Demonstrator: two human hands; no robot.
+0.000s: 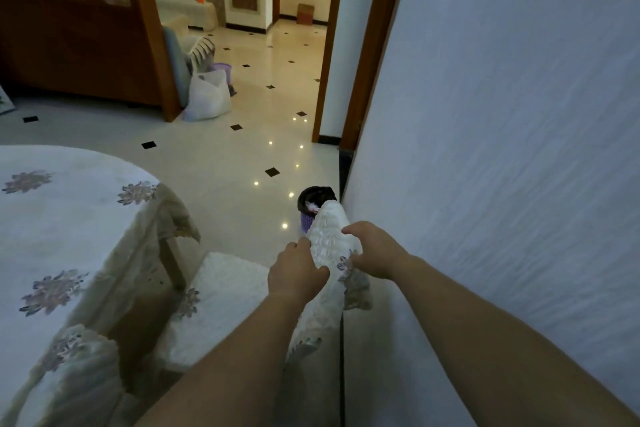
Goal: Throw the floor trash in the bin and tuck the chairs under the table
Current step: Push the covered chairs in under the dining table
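Note:
A chair with a white quilted cover stands beside the table, and its seat (221, 291) partly reaches under the tablecloth edge. My left hand (298, 270) and my right hand (372, 250) both grip the top of the chair's backrest (327, 224), one on each side. The table (59, 218) at the left wears a white cloth with purple flower prints. A small purple bin (313, 201) with a black liner and white trash inside stands on the floor by the wall, just beyond the backrest.
A white wall (502, 149) runs close along my right. Another covered chair (72, 371) sits at the lower left. A white bag (207, 95) and a second purple basket (223, 71) lie by a wooden cabinet (86, 45). Tiled floor (242, 149) leads to a doorway.

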